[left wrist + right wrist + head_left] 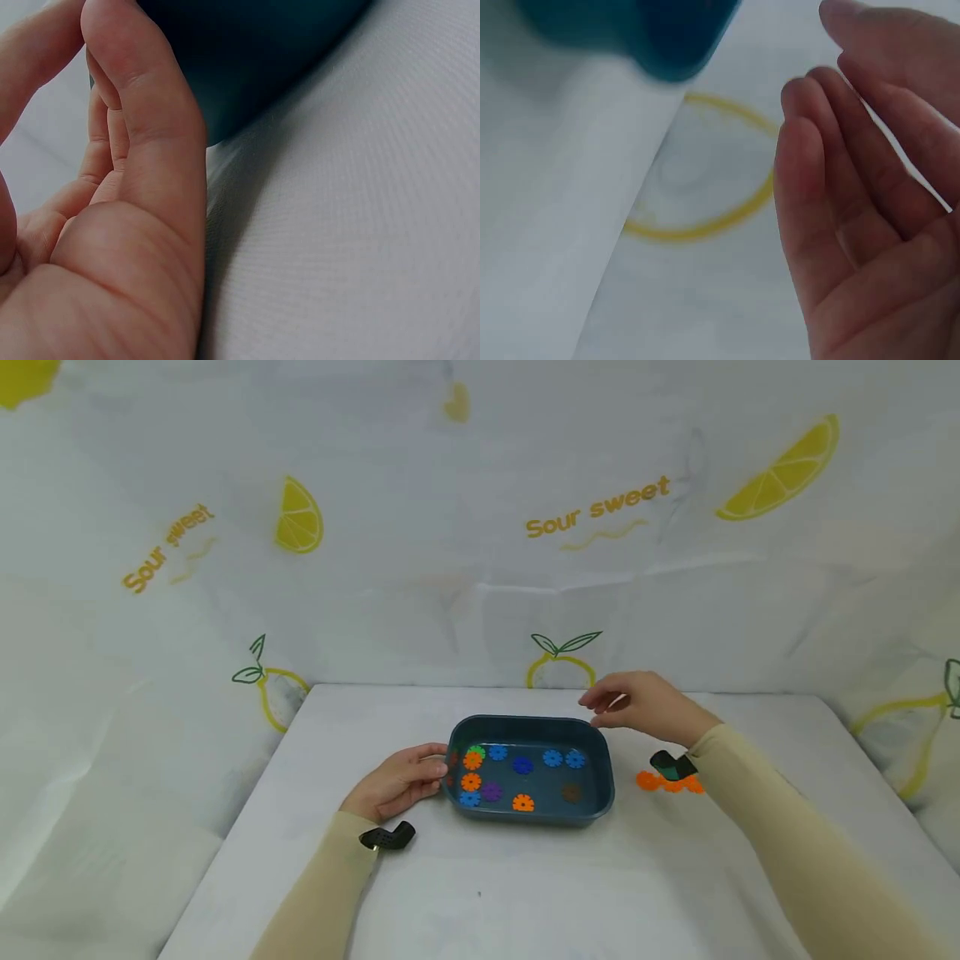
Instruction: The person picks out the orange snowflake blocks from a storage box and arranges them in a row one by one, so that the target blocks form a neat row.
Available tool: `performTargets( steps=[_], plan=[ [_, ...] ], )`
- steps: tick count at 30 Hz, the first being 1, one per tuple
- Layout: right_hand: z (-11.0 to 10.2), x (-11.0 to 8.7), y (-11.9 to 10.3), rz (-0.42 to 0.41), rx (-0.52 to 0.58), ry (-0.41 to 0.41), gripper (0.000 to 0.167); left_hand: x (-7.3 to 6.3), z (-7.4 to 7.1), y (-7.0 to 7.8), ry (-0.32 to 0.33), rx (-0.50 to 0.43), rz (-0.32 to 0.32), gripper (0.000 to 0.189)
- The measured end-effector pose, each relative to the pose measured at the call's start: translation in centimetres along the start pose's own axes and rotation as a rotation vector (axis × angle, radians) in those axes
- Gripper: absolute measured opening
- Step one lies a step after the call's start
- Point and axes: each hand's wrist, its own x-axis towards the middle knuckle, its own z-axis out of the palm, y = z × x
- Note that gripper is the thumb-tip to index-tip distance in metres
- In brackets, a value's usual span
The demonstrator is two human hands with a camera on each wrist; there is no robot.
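Head view, and from here the left hand [401, 782] has its grip clamped on the left end of the tray [517, 816], which sits on the worktop [525, 902] holding coloured discs [522, 766], while the right hand [639, 700], grip apart, hangs near its far right corner.

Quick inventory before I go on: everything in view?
Tray: one, dark teal, on table
Tray discs: five blue, three orange, one green, one purple, at least one brown, in tray
Outer discs: at least three, orange, right of tray, partly hidden
Table: one, white, under tray
Backdrop: one, white with yellow lemon prints, behind table
Wrist devices: two, black, one per wrist
Sleeves: two, beige, on forearms
Left grip: one, bare, touching tray's left end
Right grip: one, bare, near tray's far right corner
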Motion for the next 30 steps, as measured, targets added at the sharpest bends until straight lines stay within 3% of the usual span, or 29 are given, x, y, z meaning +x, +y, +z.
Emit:
performTargets(
  steps=[8, 14, 20, 30],
  plan=[
    [3.6, 4.7, -3.9, -0.099, -0.019, -0.349, 0.029, 0.7, 0.5, 0.3, -0.012, 0.016, -0.02, 0.048],
    [6.8, 6.2, -4.9, -0.153, -0.142, -0.518, 0.031, 0.8, 0.7, 0.6, -0.043, -0.008, -0.009, 0.044],
    [9.3, 6.8, -5.4, -0.186, -0.3, -0.626, 0.027, 0.4, 0.4, 0.6, -0.044, -0.027, 0.006, 0.039],
    [10.5, 7.0, -6.7, -0.177, -0.324, -0.678, 0.029, 0.0, 0.0, 0.7, -0.034, -0.044, 0.006, 0.041]
  ],
)
